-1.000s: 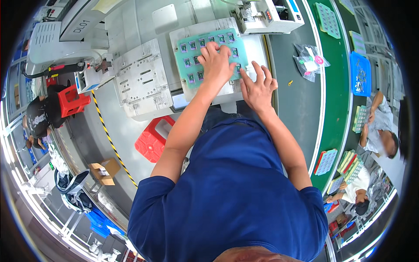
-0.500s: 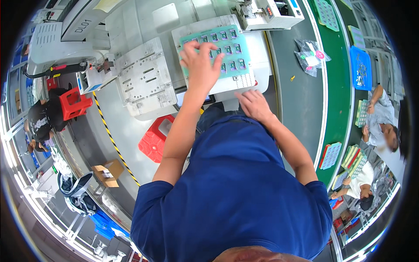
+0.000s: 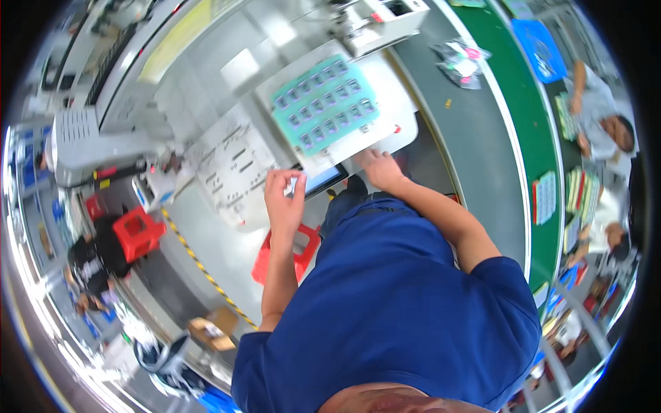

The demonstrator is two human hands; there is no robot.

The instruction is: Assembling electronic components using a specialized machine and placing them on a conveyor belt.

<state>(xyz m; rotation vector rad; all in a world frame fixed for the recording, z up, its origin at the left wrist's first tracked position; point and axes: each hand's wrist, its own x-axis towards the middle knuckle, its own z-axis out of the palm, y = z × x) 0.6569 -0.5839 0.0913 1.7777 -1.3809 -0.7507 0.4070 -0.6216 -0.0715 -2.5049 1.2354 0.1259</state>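
My left hand hovers beside a small dark-framed screen, its fingers loosely bent and the thumb apart; I see nothing in it. My right hand lies with fingers stretched at the front edge of the white machine base, holding nothing visible. Ahead of both hands is a pale green panel with several small dark square parts in rows. It rests on a light metal fixture plate. To its left stands a second, bare fixture plate with slots and holes.
A grey-white machine arm stands at the left and a boxy machine head at the far side. Near my left forearm is a red stool. On the right run a green bench, a clear plastic bag and co-workers.
My left hand has drawn back from over the green panel to beside the screen. My right hand stays near the machine's front edge. The whole view has turned and shifted.
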